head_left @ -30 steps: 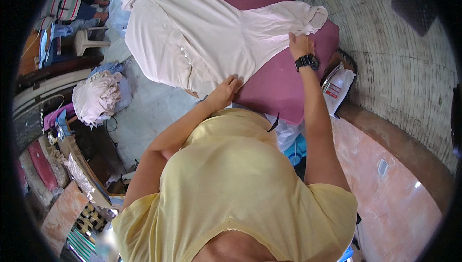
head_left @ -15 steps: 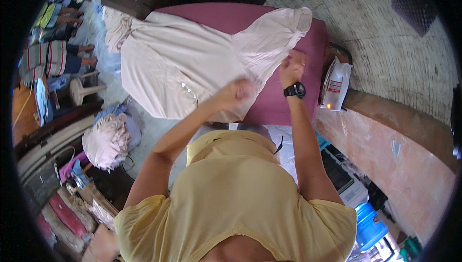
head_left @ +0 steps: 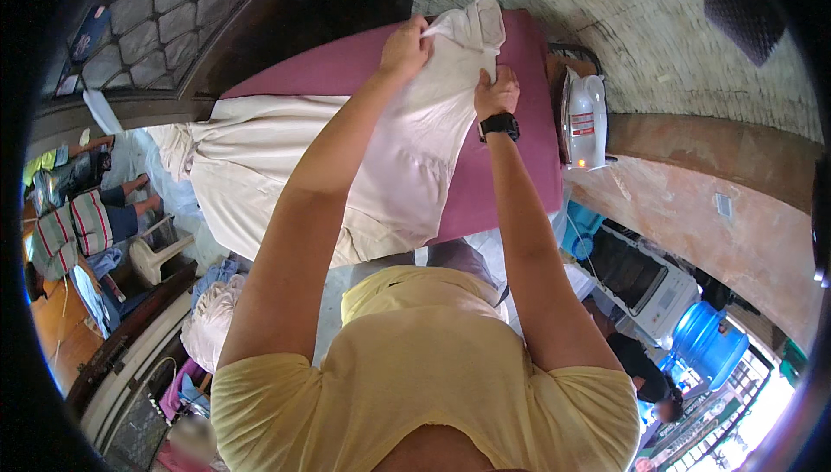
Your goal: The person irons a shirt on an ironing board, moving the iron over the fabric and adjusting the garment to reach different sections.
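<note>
A cream cloth garment (head_left: 389, 169) is spread over a padded maroon ironing board (head_left: 519, 177), its cuffed sleeve end (head_left: 485, 26) pointing toward the far right. My left hand (head_left: 407, 49) is closed on the sleeve's far edge and draws up a small fold of cloth. At the sleeve's near edge, my right hand (head_left: 498, 93) rests on the board and cloth, thumb apart from the fingers, with a black watch on the wrist. Right of the board, a white iron (head_left: 584, 121) with a lit orange lamp sits on its rest.
A wall ledge (head_left: 692, 147) runs to the right of the iron. At left are a metal grille (head_left: 173, 4), a beige plastic stool (head_left: 156, 251) and a heap of pale laundry (head_left: 208, 320). A blue water container (head_left: 714, 342) and a person (head_left: 640, 364) are at lower right.
Both hands have moved farther away and left, up to the sleeve. My left hand now grips the sleeve's far edge. The garment's sleeve has been shifted, and the view has turned slightly.
</note>
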Tool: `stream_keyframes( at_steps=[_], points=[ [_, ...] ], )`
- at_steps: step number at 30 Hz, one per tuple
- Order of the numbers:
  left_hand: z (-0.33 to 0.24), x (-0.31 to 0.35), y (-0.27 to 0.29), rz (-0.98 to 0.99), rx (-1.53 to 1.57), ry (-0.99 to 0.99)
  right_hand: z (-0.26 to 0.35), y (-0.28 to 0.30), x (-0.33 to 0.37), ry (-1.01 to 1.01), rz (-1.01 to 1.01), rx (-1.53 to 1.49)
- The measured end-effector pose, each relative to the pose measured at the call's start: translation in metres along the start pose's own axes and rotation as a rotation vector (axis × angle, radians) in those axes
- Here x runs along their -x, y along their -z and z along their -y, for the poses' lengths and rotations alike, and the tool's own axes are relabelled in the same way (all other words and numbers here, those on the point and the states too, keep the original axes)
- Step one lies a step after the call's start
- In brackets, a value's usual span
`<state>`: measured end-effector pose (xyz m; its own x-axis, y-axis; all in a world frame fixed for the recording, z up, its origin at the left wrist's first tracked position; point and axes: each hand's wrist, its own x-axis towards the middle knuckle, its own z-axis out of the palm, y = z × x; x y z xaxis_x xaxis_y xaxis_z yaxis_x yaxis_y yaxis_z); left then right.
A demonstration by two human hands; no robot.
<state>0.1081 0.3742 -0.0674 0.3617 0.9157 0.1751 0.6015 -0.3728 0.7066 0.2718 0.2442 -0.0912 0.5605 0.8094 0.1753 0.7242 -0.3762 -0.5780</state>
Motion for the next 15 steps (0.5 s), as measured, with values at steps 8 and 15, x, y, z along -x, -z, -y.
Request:
stream_keyframes(
  at_steps=[8, 15],
  points=[
    [0.007, -0.009, -0.012, 0.118, 0.191, -0.191, 0.0, 0.015, 0.019, -0.048, -0.218, -0.044],
    [-0.019, 0.005, 0.006, -0.303, -0.345, -0.387, 0.024, 0.031, 0.104, 0.009, 0.096, 0.127]
  ],
)
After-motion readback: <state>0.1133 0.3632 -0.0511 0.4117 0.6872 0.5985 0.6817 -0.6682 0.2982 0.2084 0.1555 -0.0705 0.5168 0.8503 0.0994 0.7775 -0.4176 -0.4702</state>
